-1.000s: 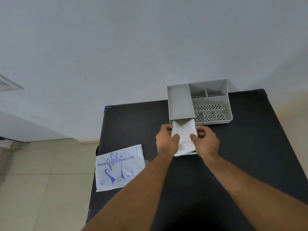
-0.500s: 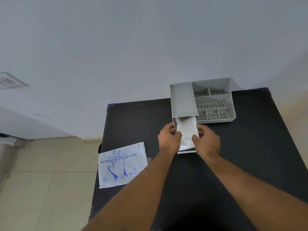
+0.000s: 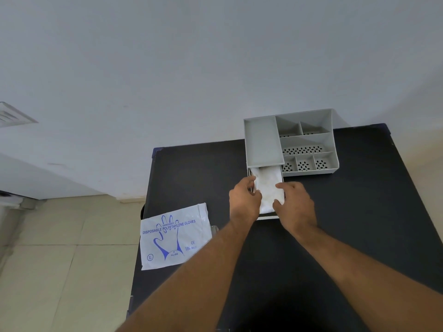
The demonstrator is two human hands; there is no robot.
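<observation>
White and thin, a stack of gloves [image 3: 267, 188] lies in the drawer [image 3: 266, 218] pulled out of the near left corner of a grey organiser [image 3: 262, 142], which stands at the far side of a black table [image 3: 359, 212]. The left hand [image 3: 243, 202] clasps the drawer's left wall, its thumb inside and resting on the gloves, its other fingers curled outside. The right hand [image 3: 296, 204] is at the drawer's right side, its forefinger and thumb bent and pinching the right edge of the stack (the drawer wall under it is hidden). The far end of the gloves runs under the organiser's flat top. The compartments to the right have perforated floors. At the table's near left edge lies a white glove packet [image 3: 173, 238] printed in blue, part of it overhanging the tiled floor [image 3: 60, 259].
</observation>
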